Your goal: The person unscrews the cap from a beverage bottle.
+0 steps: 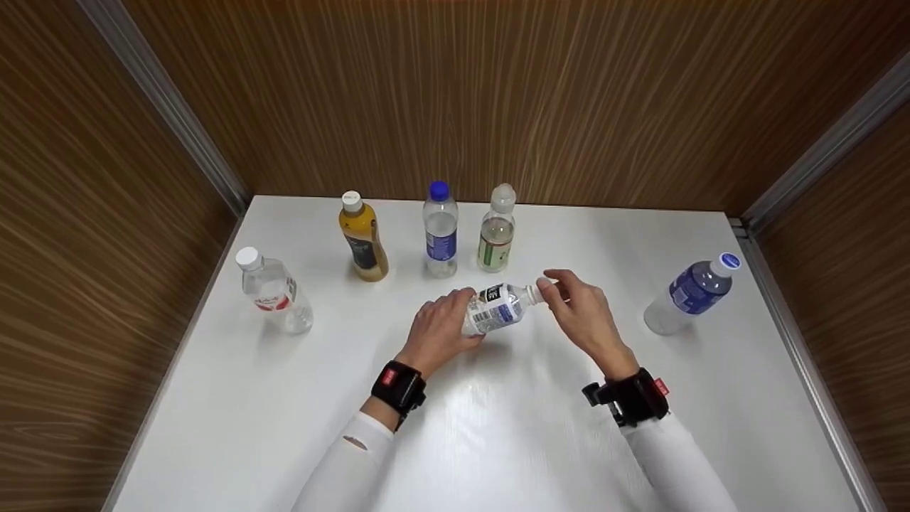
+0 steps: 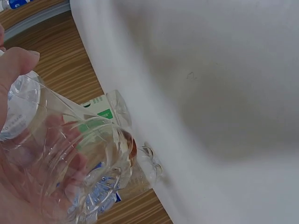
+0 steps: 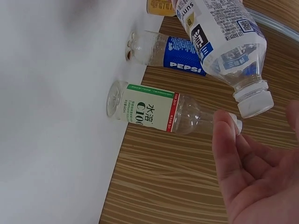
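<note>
A clear plastic bottle (image 1: 495,311) with a white and blue label lies tilted in my left hand (image 1: 438,328), which grips its lower body. Its neck points right, toward my right hand (image 1: 581,313). In the right wrist view the white cap (image 3: 255,100) is on the bottle, between the fingers (image 3: 225,140) and thumb of the right hand, with a gap on each side. The left wrist view shows the bottle's see-through base (image 2: 93,154) close up, with left-hand fingers visible through it.
Behind stand an amber bottle (image 1: 364,242), a blue-capped Pepsi bottle (image 1: 441,238) and a green-labelled bottle (image 1: 496,238). A white-capped bottle (image 1: 277,295) stands left, a blue-labelled one (image 1: 689,295) right. Wood-grain panels (image 1: 455,99) border the white table (image 1: 483,455).
</note>
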### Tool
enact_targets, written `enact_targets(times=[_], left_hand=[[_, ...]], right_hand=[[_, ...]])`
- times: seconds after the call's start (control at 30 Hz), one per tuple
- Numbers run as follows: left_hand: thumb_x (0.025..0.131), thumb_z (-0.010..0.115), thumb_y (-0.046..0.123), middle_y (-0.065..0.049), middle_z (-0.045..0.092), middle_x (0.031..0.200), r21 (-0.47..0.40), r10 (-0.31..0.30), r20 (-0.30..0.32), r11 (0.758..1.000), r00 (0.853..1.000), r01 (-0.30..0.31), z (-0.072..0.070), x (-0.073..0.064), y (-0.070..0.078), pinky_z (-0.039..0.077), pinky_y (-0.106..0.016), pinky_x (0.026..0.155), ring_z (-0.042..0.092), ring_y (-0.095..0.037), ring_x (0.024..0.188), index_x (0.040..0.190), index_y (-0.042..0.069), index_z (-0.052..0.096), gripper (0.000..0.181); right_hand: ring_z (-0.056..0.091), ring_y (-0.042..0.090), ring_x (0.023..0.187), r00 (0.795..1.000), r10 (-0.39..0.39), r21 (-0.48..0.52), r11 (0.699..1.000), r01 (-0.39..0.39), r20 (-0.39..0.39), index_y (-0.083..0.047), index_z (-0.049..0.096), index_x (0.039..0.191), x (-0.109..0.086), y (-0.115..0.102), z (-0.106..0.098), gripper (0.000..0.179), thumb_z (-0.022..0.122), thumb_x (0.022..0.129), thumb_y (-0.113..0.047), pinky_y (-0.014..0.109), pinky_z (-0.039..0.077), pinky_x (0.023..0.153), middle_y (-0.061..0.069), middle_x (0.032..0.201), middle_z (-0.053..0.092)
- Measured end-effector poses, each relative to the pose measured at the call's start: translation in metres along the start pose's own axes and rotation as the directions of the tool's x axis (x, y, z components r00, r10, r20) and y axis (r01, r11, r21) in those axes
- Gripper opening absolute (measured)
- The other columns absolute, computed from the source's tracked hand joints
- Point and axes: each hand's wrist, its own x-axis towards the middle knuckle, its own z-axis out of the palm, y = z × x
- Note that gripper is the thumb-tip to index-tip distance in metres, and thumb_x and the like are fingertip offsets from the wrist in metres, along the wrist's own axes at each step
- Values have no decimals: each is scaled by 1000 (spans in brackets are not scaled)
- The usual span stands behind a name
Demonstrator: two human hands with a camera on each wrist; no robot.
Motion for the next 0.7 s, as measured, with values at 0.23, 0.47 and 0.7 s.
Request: enact_targets(times=[0.23,0.47,0.7], left_hand=[[78,90,35,-8,68,114,4,13,13,1000,1000,-13,-2,0,1,55,-43,83,67,-24,95,137,9,53,75],[78,91,35,-9,69,117,-4,13,16,1000,1000,-13,-3,0,2,55,-43,84,67,-24,96,138,9,53,75],[78,91,34,-9,68,119,-21,10,27,1000,1000,-9,-2,0,2,55,-43,84,67,-24,98,139,9,53,77]], right_hand=[[62,16,66,999,42,-10,999,-42,12,-3,75,103,1,-1,1,43,59,105,-42,33,46,60,0,74,68],[61,15,66,999,25,51,998,-27,42,-4,74,102,0,0,0,33,65,103,-35,28,45,57,-1,75,67],[63,15,71,997,-12,97,995,5,75,-2,73,107,1,0,-3,27,68,102,-27,26,48,61,2,82,71]])
